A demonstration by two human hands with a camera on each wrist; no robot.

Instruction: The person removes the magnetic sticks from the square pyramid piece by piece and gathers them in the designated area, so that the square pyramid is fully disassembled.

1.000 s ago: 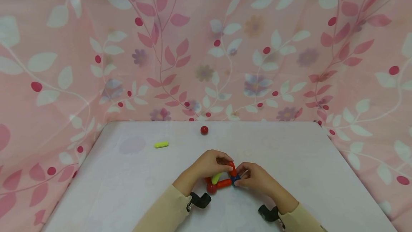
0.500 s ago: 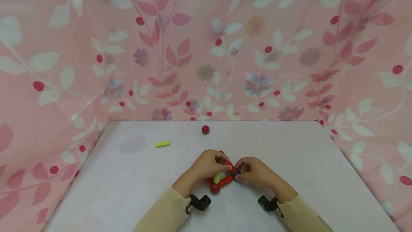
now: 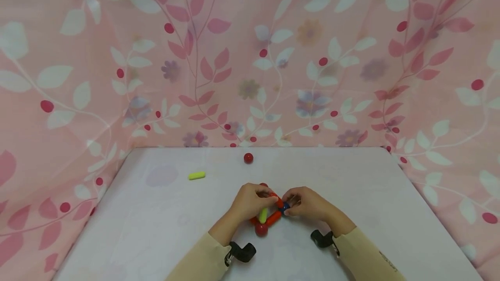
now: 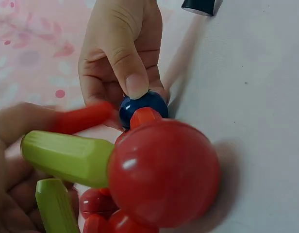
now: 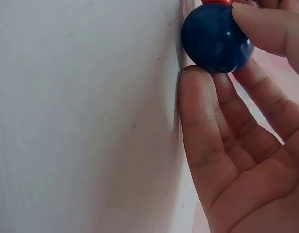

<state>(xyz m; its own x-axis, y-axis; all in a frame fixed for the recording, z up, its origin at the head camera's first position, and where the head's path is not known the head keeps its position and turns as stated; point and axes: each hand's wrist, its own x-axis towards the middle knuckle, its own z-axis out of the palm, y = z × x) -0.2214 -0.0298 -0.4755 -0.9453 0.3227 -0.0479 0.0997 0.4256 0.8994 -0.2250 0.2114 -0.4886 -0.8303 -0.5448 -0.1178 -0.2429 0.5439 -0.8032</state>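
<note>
A small structure of balls and rods sits on the table under both hands. My right hand (image 3: pixel 312 205) pinches its blue ball (image 5: pixel 217 39) between thumb and fingers. My left hand (image 3: pixel 251 203) holds a red rod (image 4: pixel 84 118) that slants toward this blue ball; whether they touch is unclear. Another red rod (image 3: pixel 274 218) links the blue ball to the large red ball (image 4: pixel 164 172) nearest me. From that red ball a yellow-green rod (image 4: pixel 67 158) rises under my left hand. More red parts and a second yellow-green rod (image 4: pixel 56 206) are partly hidden.
A loose red ball (image 3: pixel 248 158) lies near the far edge of the white table (image 3: pixel 332 168). A loose yellow-green rod (image 3: pixel 197 175) rests at the back left. Pink floral cloth (image 3: pixel 250 99) hangs behind.
The structure has turned slightly: the blue ball and my right hand have shifted away and left, the near red ball a little right. Another red ball now shows beyond my left hand.
</note>
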